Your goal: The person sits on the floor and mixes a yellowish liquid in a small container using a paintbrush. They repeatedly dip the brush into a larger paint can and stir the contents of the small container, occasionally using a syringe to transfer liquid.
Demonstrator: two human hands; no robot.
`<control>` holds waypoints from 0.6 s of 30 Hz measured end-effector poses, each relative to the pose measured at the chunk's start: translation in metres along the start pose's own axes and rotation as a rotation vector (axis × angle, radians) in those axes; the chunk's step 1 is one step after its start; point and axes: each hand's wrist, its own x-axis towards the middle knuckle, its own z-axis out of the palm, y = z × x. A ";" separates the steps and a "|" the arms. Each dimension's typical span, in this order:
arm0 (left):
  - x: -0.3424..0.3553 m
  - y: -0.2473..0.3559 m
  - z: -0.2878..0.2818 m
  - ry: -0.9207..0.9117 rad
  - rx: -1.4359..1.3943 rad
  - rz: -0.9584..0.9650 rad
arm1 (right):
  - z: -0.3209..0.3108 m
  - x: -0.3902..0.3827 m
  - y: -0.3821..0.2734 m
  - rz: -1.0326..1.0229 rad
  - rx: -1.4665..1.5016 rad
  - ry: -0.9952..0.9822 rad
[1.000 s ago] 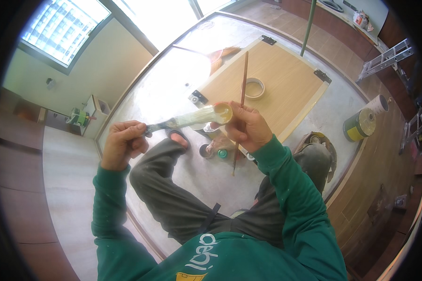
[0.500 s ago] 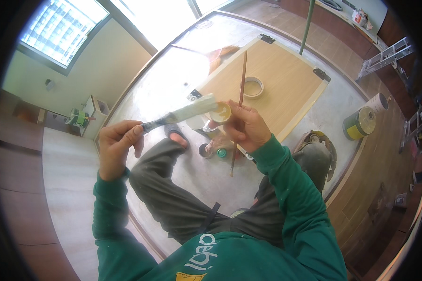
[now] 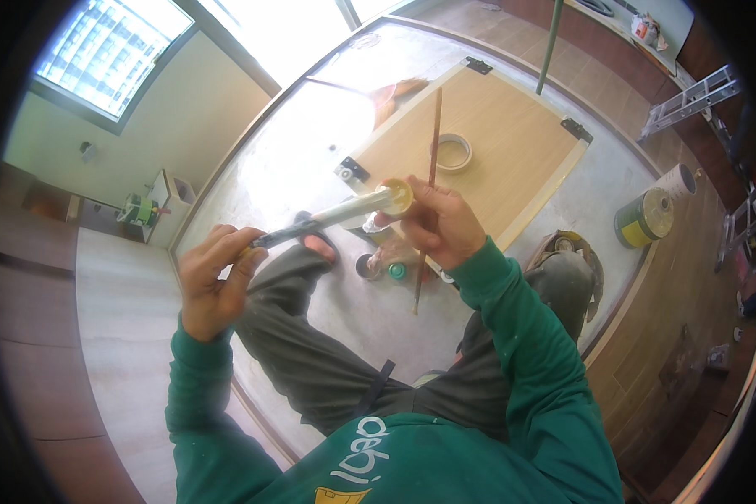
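Note:
My left hand (image 3: 218,273) grips the dark end of a long, flat putty knife (image 3: 298,228), whose blade is smeared off-white. The blade's tip rests in or against a small round yellowish cup (image 3: 397,196) with pale stuff inside. My right hand (image 3: 445,220) pinches that cup between thumb and fingers. A long, thin brown-handled paintbrush (image 3: 436,134) also sits in the right hand, crossing behind its fingers, with its bristle end pointing down. Below the hands, on the floor, a green-topped container (image 3: 396,271) and a dark round lid or cup (image 3: 366,267) stand close together.
A wooden door panel (image 3: 512,143) with dark hinges lies ahead, carrying a tape roll (image 3: 454,154). To the right are a paint can (image 3: 644,220) and a white tub (image 3: 679,181). An aluminium ladder (image 3: 693,99) stands far right. My bent legs flank the floor area.
My left hand has tilted and turned the putty knife so its blade looks narrower. Its tip has come to the cup, which my right hand has tipped and moved slightly.

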 end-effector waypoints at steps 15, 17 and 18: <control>-0.006 -0.001 -0.010 0.045 -0.008 0.003 | -0.003 0.003 0.002 -0.007 0.009 -0.006; -0.006 -0.001 -0.008 0.071 -0.015 0.004 | -0.003 0.002 0.002 -0.012 0.013 -0.010; -0.007 0.001 -0.006 0.085 -0.024 0.000 | -0.002 0.002 0.002 -0.014 0.015 -0.012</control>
